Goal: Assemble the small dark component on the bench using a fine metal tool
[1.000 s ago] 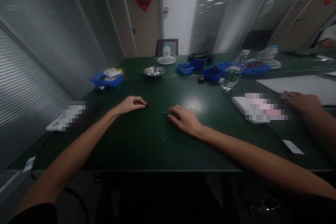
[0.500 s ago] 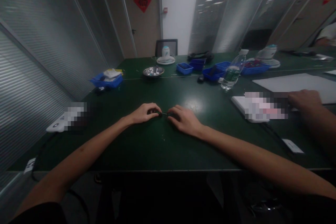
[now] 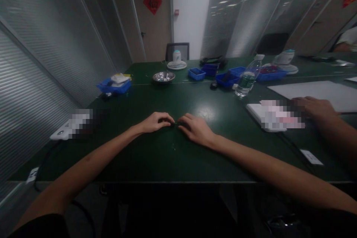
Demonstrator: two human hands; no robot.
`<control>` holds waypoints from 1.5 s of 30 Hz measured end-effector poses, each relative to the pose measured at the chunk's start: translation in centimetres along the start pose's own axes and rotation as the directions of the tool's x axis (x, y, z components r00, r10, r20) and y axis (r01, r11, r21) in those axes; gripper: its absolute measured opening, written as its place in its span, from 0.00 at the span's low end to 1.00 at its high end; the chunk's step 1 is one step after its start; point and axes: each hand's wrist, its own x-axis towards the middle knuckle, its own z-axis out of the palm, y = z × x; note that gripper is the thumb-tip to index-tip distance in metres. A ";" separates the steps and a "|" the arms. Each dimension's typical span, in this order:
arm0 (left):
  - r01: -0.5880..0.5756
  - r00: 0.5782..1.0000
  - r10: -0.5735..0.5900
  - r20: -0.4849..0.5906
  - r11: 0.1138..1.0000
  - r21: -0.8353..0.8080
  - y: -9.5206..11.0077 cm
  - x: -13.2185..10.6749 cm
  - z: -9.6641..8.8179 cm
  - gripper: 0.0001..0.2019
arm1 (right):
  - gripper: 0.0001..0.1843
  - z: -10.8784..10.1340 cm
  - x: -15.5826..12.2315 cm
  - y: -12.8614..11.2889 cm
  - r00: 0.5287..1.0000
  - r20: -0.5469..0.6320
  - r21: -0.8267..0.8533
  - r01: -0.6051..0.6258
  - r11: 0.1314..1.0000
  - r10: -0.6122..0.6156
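Note:
My left hand (image 3: 156,122) and my right hand (image 3: 195,128) rest close together on the dark green table (image 3: 156,156), fingertips nearly touching. Both hands are curled in a pinch around a small dark part (image 3: 172,123) that sits between them. The part is tiny and mostly hidden by the fingers, so I cannot make out what it is.
Another person's hand (image 3: 314,106) lies at the right by a white pad (image 3: 259,113). Behind stand a water bottle (image 3: 247,80), blue bins (image 3: 225,79), a blue tray (image 3: 113,84), a metal bowl (image 3: 163,77) and a small fan (image 3: 176,60). A white device (image 3: 63,132) lies left.
My left hand has slid right across the table with its small dark piece and met my right hand, which stayed put. The gap and thin pin between them are now covered.

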 end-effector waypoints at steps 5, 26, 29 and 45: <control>0.009 1.000 -0.008 -0.005 1.000 0.011 0.0 0.1 0.3 0.14 | 0.15 0.2 0.0 0.0 1.000 0.006 0.007 0.021 1.000 -0.021; -0.165 0.986 0.166 0.017 0.947 0.275 -0.3 0.3 0.2 0.13 | 0.14 0.0 0.3 0.0 0.955 -0.139 0.033 -0.260 0.965 0.262; -0.105 0.990 0.133 -0.046 0.916 0.388 -2.0 0.0 -1.2 0.15 | 0.14 -0.2 0.3 -0.1 0.959 -0.124 0.042 -0.252 0.967 0.256; 0.626 0.752 -0.281 -0.597 0.587 0.513 -13.2 -9.2 -13.4 0.19 | 0.15 -0.2 0.2 -0.1 0.971 -0.110 0.065 -0.206 0.976 0.212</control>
